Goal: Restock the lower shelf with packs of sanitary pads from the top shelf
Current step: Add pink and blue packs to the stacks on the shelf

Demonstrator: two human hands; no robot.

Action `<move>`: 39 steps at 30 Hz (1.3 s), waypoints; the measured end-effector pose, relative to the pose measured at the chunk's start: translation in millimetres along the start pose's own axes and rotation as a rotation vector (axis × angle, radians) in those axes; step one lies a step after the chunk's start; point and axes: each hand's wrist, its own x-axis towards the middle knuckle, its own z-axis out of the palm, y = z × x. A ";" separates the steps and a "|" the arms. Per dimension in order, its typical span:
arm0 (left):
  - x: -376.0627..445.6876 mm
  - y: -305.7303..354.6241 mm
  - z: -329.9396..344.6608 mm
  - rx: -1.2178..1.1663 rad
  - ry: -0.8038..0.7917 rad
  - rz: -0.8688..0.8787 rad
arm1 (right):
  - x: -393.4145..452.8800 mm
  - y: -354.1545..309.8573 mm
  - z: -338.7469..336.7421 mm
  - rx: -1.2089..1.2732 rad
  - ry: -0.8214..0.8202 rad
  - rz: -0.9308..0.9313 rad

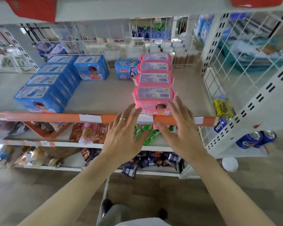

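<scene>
behind spread fingers point(134, 111), front pink pack point(153, 98) — label blurred

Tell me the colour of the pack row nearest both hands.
Pink, with pale label panels on top; the row of packs shows best in the head view.

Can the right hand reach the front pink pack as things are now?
Probably yes. The right hand is open just beside the front pink pack at the shelf edge, and nothing stands between them.

Pink packs point(154, 82), blue packs point(44, 88), orange shelf edge point(39, 117)
</scene>
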 end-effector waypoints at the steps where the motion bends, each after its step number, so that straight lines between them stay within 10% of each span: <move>1: 0.1 0.1 -3.4 -0.001 0.009 0.020 | -1.0 -5.3 -5.1 0.005 0.007 -0.010; 22: -33.0 -115.9 -240.1 -0.140 0.516 0.188 | 77.2 -265.0 32.9 -0.139 0.208 -0.549; 39: 6.4 -118.1 -304.9 -0.126 0.584 0.519 | 110.4 -307.8 2.9 -0.331 0.500 -0.436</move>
